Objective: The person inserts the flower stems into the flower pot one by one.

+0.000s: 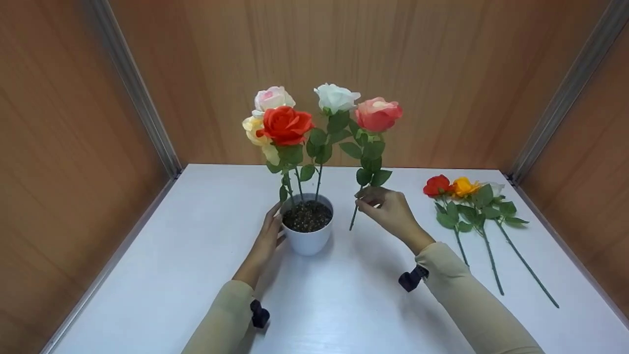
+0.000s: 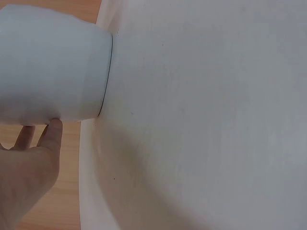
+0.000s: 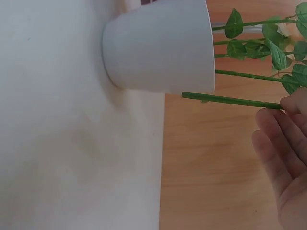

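Observation:
A white flower pot [image 1: 307, 241] filled with dark soil holds several artificial roses, among them a red rose [image 1: 288, 126], a white rose [image 1: 336, 98] and a pale pink rose [image 1: 273, 99]. My left hand [image 1: 266, 235] rests against the pot's left side, fingers fairly straight; the left wrist view shows fingertips [image 2: 55, 125] touching its wall. To the right of the pot, my right hand [image 1: 388, 211] pinches the green stem [image 3: 230, 100] of a coral-pink rose [image 1: 378, 114] between thumb and fingers. That rose stands upright, its stem's lower end apart from the soil and lower than the pot's rim.
On the right side of the white table [image 1: 206, 206] lie a red rose [image 1: 437, 186], an orange-yellow rose [image 1: 464, 187] and a white rose [image 1: 494, 188], stems toward me. Wood-grain panels [image 1: 373, 44] enclose the table at the back and both sides.

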A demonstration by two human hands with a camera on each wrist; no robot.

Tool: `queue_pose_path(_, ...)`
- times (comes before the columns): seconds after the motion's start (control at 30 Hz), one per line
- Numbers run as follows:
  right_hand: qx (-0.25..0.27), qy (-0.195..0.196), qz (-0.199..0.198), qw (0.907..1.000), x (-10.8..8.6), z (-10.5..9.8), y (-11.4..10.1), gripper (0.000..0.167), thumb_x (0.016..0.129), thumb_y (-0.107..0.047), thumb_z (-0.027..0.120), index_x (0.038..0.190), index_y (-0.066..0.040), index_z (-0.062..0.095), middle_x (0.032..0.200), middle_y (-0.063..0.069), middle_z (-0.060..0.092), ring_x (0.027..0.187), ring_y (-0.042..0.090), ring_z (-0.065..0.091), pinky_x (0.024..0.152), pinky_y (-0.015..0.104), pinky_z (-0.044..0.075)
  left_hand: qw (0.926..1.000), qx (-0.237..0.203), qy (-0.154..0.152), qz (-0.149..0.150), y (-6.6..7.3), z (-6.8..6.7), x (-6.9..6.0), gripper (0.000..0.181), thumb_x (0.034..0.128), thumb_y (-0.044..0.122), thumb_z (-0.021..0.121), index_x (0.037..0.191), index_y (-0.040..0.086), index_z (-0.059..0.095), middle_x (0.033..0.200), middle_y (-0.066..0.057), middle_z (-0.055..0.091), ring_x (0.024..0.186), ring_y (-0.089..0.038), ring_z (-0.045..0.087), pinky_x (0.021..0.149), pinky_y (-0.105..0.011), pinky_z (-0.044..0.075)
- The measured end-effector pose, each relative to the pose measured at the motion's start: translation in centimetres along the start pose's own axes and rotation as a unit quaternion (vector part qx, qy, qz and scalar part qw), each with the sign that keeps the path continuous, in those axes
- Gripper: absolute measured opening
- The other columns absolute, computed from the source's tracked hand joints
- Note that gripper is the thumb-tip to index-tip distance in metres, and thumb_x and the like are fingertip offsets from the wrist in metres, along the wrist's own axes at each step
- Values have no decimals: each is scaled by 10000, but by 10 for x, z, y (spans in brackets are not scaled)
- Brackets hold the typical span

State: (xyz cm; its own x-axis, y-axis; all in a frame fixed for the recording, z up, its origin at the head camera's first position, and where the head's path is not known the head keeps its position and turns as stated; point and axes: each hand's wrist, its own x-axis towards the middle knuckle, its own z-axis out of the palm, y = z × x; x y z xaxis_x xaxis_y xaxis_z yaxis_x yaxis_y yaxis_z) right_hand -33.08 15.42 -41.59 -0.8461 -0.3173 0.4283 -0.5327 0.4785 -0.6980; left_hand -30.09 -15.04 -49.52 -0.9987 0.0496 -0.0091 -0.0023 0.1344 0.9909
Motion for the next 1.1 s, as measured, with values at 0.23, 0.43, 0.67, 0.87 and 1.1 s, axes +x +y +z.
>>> queue_pose_path(0.23, 210, 145, -306, 9992, 5, 3, -11, 133, 949, -183, 698, 1057, -121, 744, 887, -45, 738, 799, 119, 699, 749, 329, 606, 10000, 16, 9, 96, 0, 0, 1, 594, 1077, 527, 247, 1607, 277, 153, 1653, -126, 166, 1471, -389, 263, 1171, -512, 303)
queue_pose_path(0.43, 471, 164, -591, 9970, 10, 9, -20, 126, 975, -145, 666, 1073, -103, 734, 886, -39, 726, 802, 166, 713, 733, 321, 605, 9999, 3, -23, 131, 0, 0, -1, 608, 1075, 540, 259, 1609, 273, 145, 1650, -141, 164, 1469, -394, 266, 1171, -511, 304)
queue_pose_path(0.67, 739, -77, -613, 9953, 14, 21, -34, 137, 1009, -162, 619, 1094, -103, 710, 967, -12, 707, 823, 135, 696, 719, 326, 604, 9999, -13, -16, 169, -1, 0, -3, 586, 1084, 520, 268, 1606, 281, 152, 1649, -134, 169, 1468, -391, 268, 1175, -504, 300)
queue_pose_path(0.87, 779, -214, -640, 9947, 18, 33, -39, 133, 1018, -130, 603, 1103, -117, 705, 1017, 19, 709, 856, 145, 691, 743, 309, 602, 9999, 0, -36, 141, -2, 1, -3, 600, 1078, 537, 256, 1607, 275, 150, 1649, -140, 171, 1470, -395, 262, 1176, -514, 292)
queue_pose_path(1.1, 730, -175, -1041, 9917, 26, 50, -38, 154, 1034, -141, 591, 1130, -53, 672, 1034, 107, 708, 872, 208, 708, 735, 309, 605, 9999, -31, -60, 93, 3, 2, -3, 606, 1077, 522, 241, 1614, 266, 124, 1655, -133, 153, 1481, -389, 234, 1183, -525, 271)
